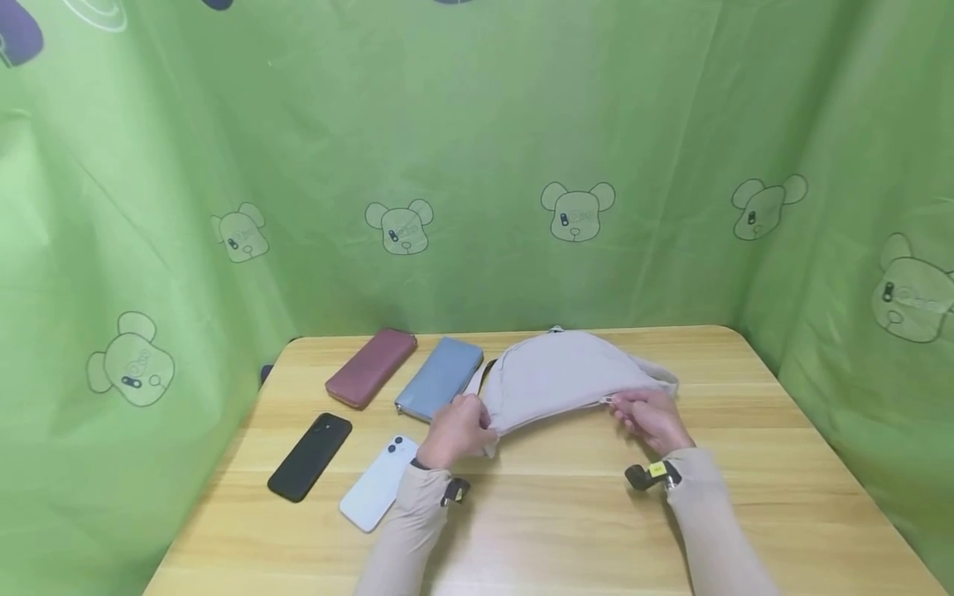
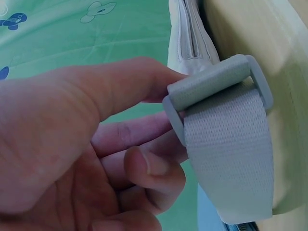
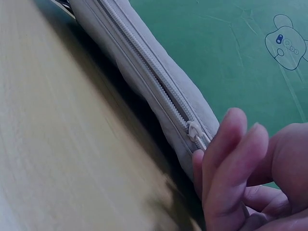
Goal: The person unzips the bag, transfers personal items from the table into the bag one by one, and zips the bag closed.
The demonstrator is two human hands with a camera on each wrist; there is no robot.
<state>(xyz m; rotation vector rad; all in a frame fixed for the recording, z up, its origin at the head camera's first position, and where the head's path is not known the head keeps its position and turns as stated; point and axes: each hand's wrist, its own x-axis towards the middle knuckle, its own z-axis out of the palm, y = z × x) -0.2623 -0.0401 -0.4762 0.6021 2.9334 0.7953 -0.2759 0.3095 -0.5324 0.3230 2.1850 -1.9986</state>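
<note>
A pale grey waist bag (image 1: 562, 372) lies toward the back of the table, its zipped edge facing the person. At its left end my left hand (image 1: 458, 429) pinches the bag's corner; in the left wrist view the strap (image 2: 231, 154) with its plastic slider buckle (image 2: 262, 82) sits by the fingertips. My right hand (image 1: 651, 416) grips the zipper pull (image 1: 606, 401) near the bag's right end. In the right wrist view the zipper slider (image 3: 194, 130) shows beside the fingers, and the teeth behind it stand parted in a narrow gap.
Left of the bag lie a blue wallet (image 1: 441, 377) and a dark red wallet (image 1: 373, 367). Nearer the person are a black phone (image 1: 310, 457) and a white phone (image 1: 378, 484), beside the left forearm. Green curtains (image 1: 477, 165) enclose the wooden table (image 1: 551, 530).
</note>
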